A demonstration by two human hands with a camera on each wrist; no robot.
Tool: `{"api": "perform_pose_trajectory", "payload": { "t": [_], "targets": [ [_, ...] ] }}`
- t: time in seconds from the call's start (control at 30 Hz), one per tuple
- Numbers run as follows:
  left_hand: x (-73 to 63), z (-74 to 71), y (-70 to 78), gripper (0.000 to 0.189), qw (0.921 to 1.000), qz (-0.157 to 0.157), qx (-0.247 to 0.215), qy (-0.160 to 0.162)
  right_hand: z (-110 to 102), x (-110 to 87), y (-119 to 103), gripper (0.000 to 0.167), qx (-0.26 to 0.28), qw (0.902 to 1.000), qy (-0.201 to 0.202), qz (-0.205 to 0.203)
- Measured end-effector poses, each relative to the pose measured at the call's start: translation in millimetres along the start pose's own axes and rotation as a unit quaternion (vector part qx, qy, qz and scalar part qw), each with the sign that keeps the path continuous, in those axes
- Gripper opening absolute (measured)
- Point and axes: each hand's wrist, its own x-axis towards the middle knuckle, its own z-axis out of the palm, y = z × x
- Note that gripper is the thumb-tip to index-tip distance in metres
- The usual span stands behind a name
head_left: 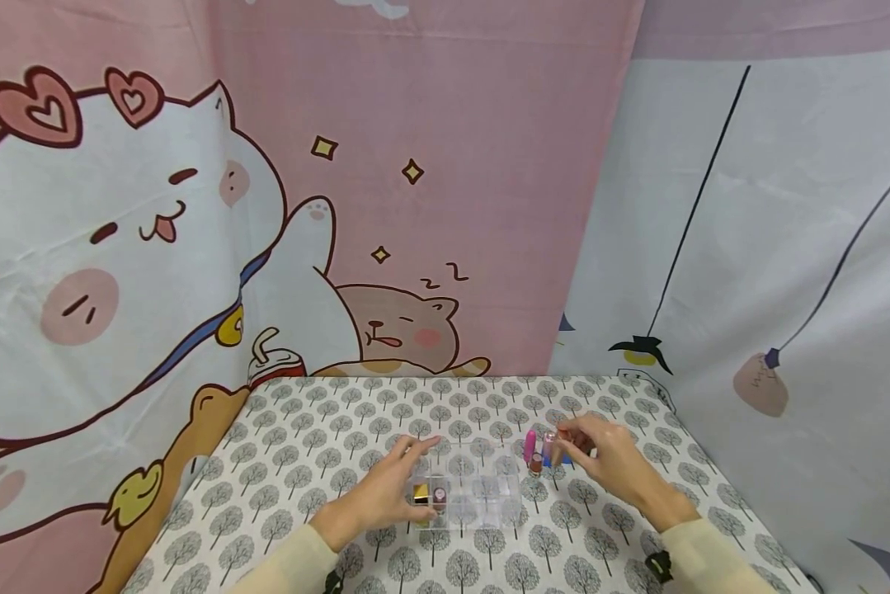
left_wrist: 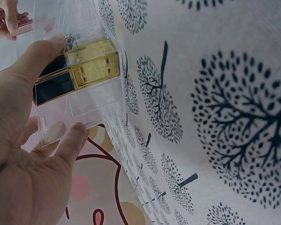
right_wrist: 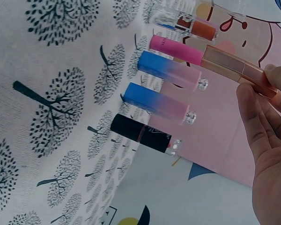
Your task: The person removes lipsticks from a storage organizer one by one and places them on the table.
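Observation:
My left hand (head_left: 379, 492) grips the left end of a clear plastic organizer (head_left: 483, 505), thumb on one side and fingers on the other. Gold-and-black lipsticks (left_wrist: 94, 65) stand in its compartments by the thumb. Over to the right, my right hand (head_left: 604, 452) pinches a rose-gold lip gloss tube (right_wrist: 229, 64) by one end, above the table. Behind that tube in the right wrist view is a bright pink tube (right_wrist: 175, 49). Two blue-and-pink lipsticks (right_wrist: 171, 70) and a black lipstick (right_wrist: 141, 133) stand near it.
A small clear tube with brownish-red contents (head_left: 536, 464) stands between the organizer and the right hand. The tree-print tablecloth (head_left: 303, 462) covers the table. A cartoon curtain (head_left: 489, 206) hangs behind the table and along its sides.

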Motion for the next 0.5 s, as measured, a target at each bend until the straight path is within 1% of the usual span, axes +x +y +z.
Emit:
{"api": "perform_pose_trajectory", "payload": {
  "t": [0.13, 0.27, 0.5],
  "targets": [
    [0.3, -0.8, 0.9, 0.124, 1.0, 0.002, -0.003, 0.0, 3.2, -2.4, 1.1, 0.035, -0.006, 1.0, -0.003, 0.004],
    [0.5, -1.0, 1.5, 0.124, 1.0, 0.001, -0.002, 0.0, 6.2, -5.2, 1.4, 0.033, -0.006, 0.9997, -0.016, 0.019],
    [1.0, -0.9, 0.8, 0.124, 1.0, 0.0, -0.003, -0.002, 10.8, -9.6, 2.5, 0.028, 0.035, 0.9969, -0.052, 0.048]
  ]
}}
